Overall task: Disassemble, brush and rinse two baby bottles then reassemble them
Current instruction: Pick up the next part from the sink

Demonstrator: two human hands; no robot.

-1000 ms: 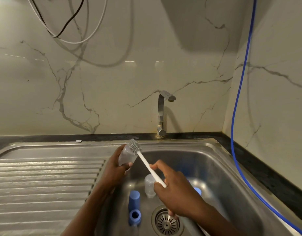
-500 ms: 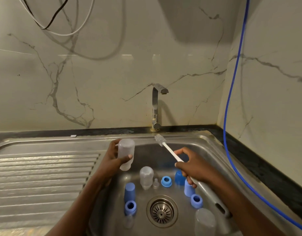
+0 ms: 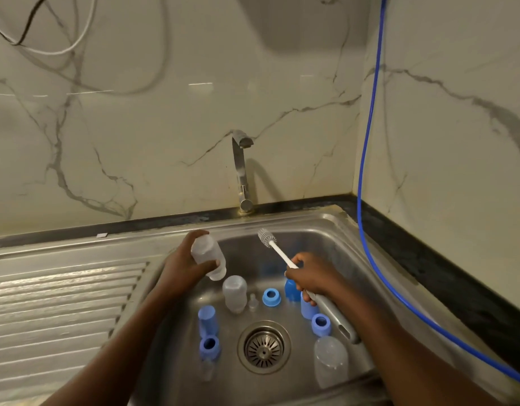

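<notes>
While right hand [image 3: 308,276] grips brush [image 3: 277,252], it half-hides blue caps [image 3: 290,291], perhaps two.

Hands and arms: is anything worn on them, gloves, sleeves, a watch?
No. The left hand and the right hand are bare, without gloves or visible rings. The left forearm and the right forearm are bare too: no sleeve, watch or band in view.
</notes>
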